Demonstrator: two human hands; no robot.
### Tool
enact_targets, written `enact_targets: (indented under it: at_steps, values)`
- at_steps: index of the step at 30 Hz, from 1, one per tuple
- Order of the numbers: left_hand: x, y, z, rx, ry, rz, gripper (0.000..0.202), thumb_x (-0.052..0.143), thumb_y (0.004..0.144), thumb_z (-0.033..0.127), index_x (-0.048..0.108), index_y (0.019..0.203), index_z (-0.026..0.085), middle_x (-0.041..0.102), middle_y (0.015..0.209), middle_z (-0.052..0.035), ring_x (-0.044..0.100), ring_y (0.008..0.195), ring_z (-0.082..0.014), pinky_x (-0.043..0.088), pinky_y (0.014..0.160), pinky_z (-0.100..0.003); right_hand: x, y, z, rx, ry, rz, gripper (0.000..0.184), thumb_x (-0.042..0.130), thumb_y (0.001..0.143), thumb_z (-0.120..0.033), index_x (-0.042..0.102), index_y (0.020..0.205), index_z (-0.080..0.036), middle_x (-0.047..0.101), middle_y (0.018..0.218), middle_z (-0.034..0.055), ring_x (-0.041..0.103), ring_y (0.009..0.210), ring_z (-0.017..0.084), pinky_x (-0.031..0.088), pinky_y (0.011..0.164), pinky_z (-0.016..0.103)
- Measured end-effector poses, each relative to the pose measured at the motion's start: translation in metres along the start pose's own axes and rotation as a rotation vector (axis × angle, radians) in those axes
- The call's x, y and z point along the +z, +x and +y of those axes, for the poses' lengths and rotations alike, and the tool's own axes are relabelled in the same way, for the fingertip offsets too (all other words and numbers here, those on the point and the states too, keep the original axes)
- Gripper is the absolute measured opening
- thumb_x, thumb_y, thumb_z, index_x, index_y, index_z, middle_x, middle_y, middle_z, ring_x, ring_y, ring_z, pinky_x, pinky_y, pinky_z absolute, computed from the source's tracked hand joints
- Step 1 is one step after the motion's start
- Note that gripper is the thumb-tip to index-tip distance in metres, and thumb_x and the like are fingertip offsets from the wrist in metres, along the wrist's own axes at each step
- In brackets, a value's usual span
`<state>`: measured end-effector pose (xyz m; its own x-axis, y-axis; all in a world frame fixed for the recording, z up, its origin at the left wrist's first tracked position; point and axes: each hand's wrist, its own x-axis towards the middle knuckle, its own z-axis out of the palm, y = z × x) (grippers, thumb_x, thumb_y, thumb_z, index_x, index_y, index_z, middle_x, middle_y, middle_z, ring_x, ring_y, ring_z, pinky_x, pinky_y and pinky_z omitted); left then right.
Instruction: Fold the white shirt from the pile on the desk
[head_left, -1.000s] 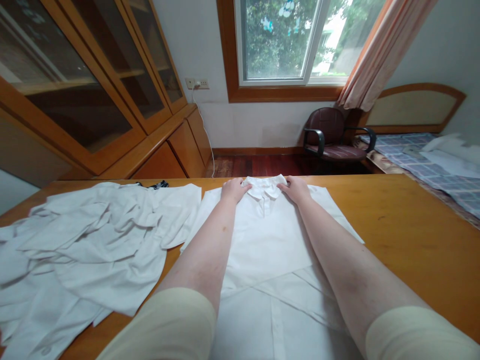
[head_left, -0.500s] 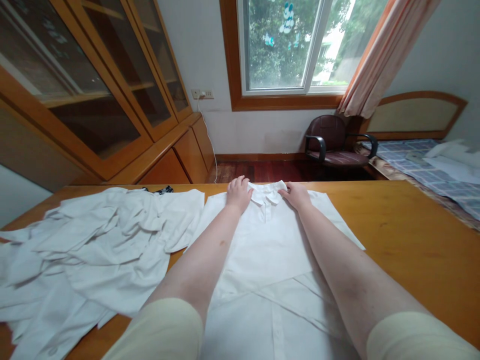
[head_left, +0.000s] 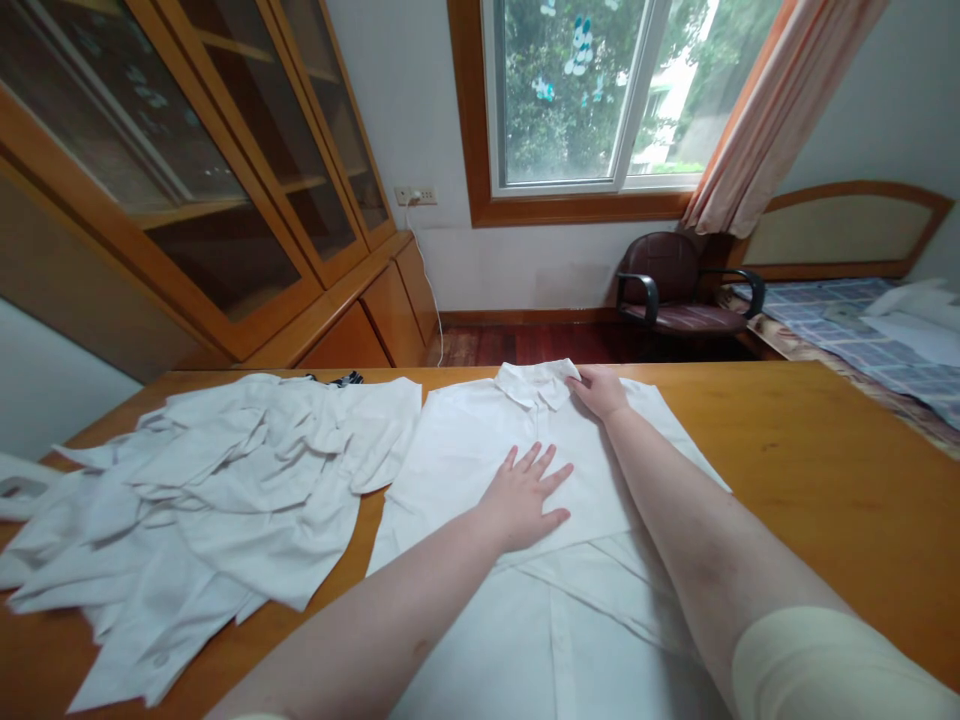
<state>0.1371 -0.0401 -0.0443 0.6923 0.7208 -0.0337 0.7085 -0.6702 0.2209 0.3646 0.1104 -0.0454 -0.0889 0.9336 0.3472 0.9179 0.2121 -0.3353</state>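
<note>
A white collared shirt point(head_left: 457, 470) lies spread front up on the table, its collar point(head_left: 536, 380) at the far edge. My left hand point(head_left: 527, 497) rests flat on the shirt's chest, fingers spread, holding nothing. At the right end of the collar, my right hand point(head_left: 600, 392) grips the cloth, fingers and thumb closed on it. The shirt's lower part runs toward me with slanting folds and a button strip below my left hand. Part of its right side is hidden under my right forearm.
A crumpled heap of white garments point(head_left: 247, 480) lies left of the shirt on the wooden table point(head_left: 825, 480). Past the table stand a glass-door cabinet point(head_left: 352, 290), a brown armchair point(head_left: 667, 285) and a bed with a checked cover point(head_left: 847, 310).
My left hand has let go of the left end of the collar and come down toward me onto the chest, fingers spreading. My right hand stays at the collar. The view has shifted slightly left.
</note>
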Motion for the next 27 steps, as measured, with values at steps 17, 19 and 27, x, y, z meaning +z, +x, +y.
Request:
enact_targets:
  at_steps: [17,19,27]
  values:
    - [-0.008,0.04,-0.023,0.011,0.079,0.114,0.061,0.042,0.083,0.059,0.037,0.137,0.032,0.026,0.15,-0.0052,0.016,0.138,-0.0294,0.015,0.108,-0.051,-0.109,-0.068,-0.05,-0.317,0.02,0.134,0.03,0.048,0.086,-0.044,0.067,0.076,-0.024,0.065,0.072,0.0052,0.053,0.08,0.021,0.035,0.08,0.035]
    - [-0.013,0.045,-0.026,0.011,0.077,0.125,0.057,0.044,0.083,0.056,0.042,0.134,0.03,0.034,0.146,-0.0052,0.022,0.135,-0.029,0.017,0.108,-0.05,-0.106,-0.08,-0.051,-0.297,-0.012,0.127,0.03,0.046,0.087,-0.042,0.065,0.073,-0.023,0.064,0.069,0.0053,0.053,0.076,0.021,0.035,0.077,0.033]
    - [-0.016,0.06,-0.039,-0.12,0.049,0.195,0.063,0.051,0.078,0.055,0.048,0.13,0.021,0.05,0.133,-0.0097,0.038,0.124,-0.0329,0.026,0.104,-0.044,-0.081,-0.114,-0.059,-0.156,-0.099,-0.017,0.019,0.048,0.082,-0.03,0.052,0.066,-0.022,0.059,0.067,0.0036,0.052,0.067,0.018,0.031,0.061,0.027]
